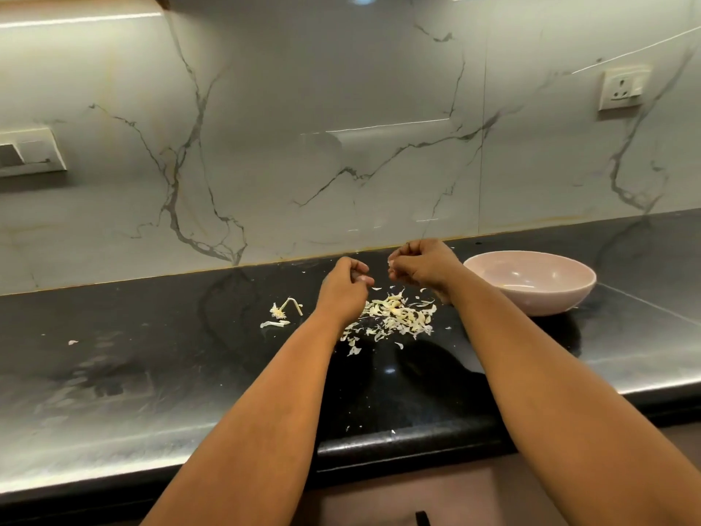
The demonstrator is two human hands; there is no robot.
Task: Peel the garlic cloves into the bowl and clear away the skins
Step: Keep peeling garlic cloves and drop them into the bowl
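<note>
Garlic skins (pixel 394 317) lie in a loose heap of pale, papery, curled flakes on the black countertop (pixel 151 373), between the two forearms. At two o'clock from the heap stands the pink bowl (pixel 531 294); at nine o'clock lies a stem scrap (pixel 282 309). Above the heap, the left hand (pixel 343 286) curls, thumb meeting fingertips; the right hand (pixel 425 265) pinches something small and whitish, too small to identify.

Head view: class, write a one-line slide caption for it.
Both hands, left hand and right hand, work above a pile of garlic skins on the black counter, pink bowl alongside.
</note>
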